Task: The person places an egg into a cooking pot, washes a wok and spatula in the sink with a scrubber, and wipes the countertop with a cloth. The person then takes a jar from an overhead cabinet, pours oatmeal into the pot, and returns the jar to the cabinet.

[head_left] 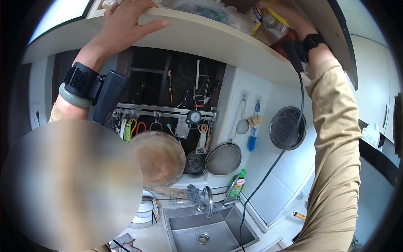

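Observation:
My left hand (126,23) rests on the edge of a raised cabinet shelf (189,31), thumb stretched out and fingers lying over the board. Inside the cabinet, my right hand (287,14) reaches to a clear plastic bag with yellow edging (270,27). Its fingers bend over the top of that bag, partly cut off by the frame. Something red (283,44) lies below the right hand. Crumpled clear plastic bags (205,10) fill the shelf between my hands.
An open cabinet door (346,42) stands right of my arm. Below are a steel sink (176,229) with a tap (208,201), a green soap bottle (237,185), a round wooden board (157,159) and hanging pans. A black cable (273,168) hangs from my right wrist. A blurred disc covers the lower left.

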Tool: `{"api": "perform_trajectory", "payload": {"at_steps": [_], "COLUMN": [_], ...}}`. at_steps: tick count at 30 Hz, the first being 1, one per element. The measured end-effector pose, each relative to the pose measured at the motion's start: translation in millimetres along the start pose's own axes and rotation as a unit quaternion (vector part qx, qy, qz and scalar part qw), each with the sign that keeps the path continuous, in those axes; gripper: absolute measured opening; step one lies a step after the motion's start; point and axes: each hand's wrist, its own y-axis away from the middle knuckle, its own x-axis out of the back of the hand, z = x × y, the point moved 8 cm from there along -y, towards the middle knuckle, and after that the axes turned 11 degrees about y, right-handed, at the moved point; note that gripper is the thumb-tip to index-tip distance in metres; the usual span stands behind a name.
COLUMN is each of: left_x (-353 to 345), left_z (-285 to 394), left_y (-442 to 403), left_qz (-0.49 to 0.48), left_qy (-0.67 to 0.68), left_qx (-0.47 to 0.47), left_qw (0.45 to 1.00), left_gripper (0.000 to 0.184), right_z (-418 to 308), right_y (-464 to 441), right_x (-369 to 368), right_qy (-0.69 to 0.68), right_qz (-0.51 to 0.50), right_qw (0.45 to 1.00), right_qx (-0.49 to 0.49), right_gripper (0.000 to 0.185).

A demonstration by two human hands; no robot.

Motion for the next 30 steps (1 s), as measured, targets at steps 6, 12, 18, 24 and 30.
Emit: {"api": "perform_trajectory", "payload": {"at_steps": [6, 12, 18, 24, 30], "left_x": [-12.2, -27.1, -95.0, -137.9, -146.9], "left_z": [0.0, 79.9, 146.8, 174.8, 188.4], "left_y": [6.3, 32.7, -4.1, -14.1, 1.7], "left_qz": [-0.027, 0.164, 0.040, -0.043, 0.008], "left_qy": [-0.057, 0.102, 0.563, 0.707, 0.759], "left_qx": [0.038, 0.071, 0.193, 0.354, 0.392], "left_qw": [0.997, 0.979, 0.803, 0.611, 0.520], "left_gripper": [0.061, 0.071, 0.084, 0.091, 0.079], "right_z": [-19.4, -38.3, -3.4, 20.6, 52.8], "right_y": [32.7, 68.0, 76.8, 140.7, 201.8], "right_x": [30.9, 54.6, 62.0, 91.1, 98.3], "right_qy": [0.057, 0.215, 0.245, 0.101, -0.252], "right_qz": [0.122, 0.259, 0.280, 0.390, 0.270], "right_qw": [0.991, 0.942, 0.928, 0.900, 0.918], "right_qx": [-0.022, -0.006, 0.015, -0.167, -0.147], "right_gripper": [0.053, 0.054, 0.050, 0.064, 0.074]}}
